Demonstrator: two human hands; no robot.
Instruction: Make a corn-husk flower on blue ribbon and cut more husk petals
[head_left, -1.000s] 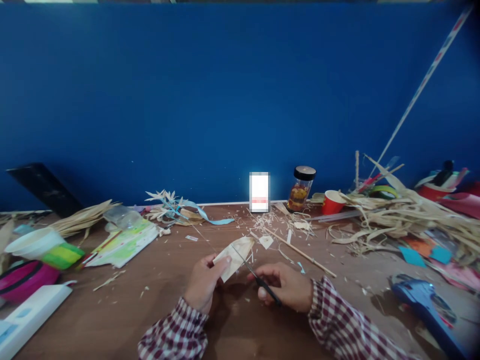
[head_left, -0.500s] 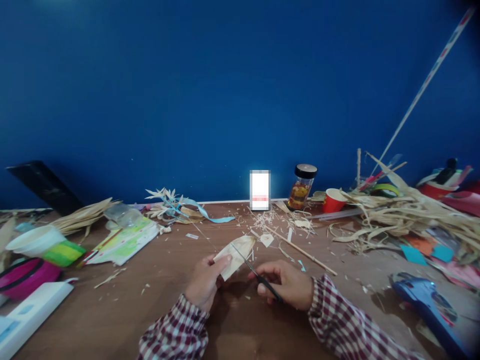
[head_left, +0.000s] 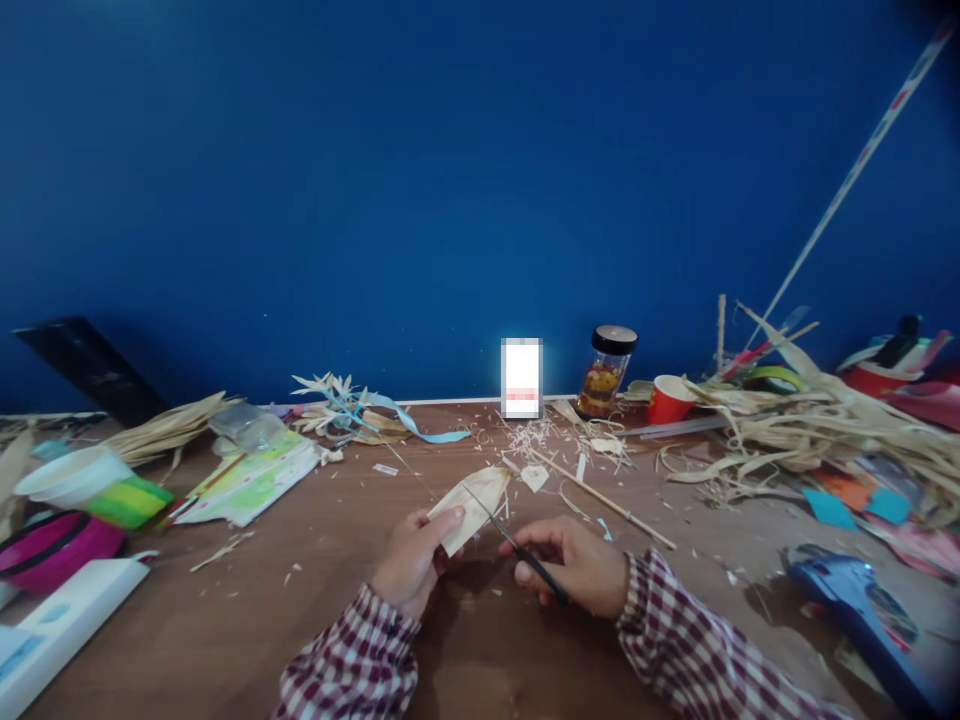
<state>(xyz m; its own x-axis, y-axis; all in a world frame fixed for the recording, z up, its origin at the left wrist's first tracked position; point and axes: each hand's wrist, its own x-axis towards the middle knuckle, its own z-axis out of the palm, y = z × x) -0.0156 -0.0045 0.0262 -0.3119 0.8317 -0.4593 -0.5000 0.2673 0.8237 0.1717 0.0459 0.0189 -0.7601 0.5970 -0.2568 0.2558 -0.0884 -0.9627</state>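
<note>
Pinching left grip [head_left: 411,562]: we see thumb and fingers clamped on the near, broad end of the dried husk piece [head_left: 472,518], thumb on top.
Right grip [head_left: 574,568]: wrapped on the black handles of the scissors [head_left: 523,555]; how far apart the handles stand, we cannot tell.
Blade: one lies slantwise over the husk's upper face; the second we cannot make out.
Husk position: between both hands, seemingly just above the worktop [head_left: 247,620], its narrower end pointing away from us.
Husk weight: next to nothing, we judge; a light pinch should carry it.
Husk body: papery, stiff enough along its fibres to keep its shape, yet likely to bend across them or split lengthwise.
Husk surface: dry and fairly smooth, so it could slide if we held only the rim.
Best hold: flat on the broad end, away from the blade; the narrow end looks too fragile for us to pull.
Scraps: pale slivers [head_left: 529,437] strewn beyond, near a thin wooden stick [head_left: 604,499].
Outer worktop: husk strips [head_left: 817,425] and a blue glue gun [head_left: 834,592] to our right; a capped jar [head_left: 600,388] beyond.
</note>
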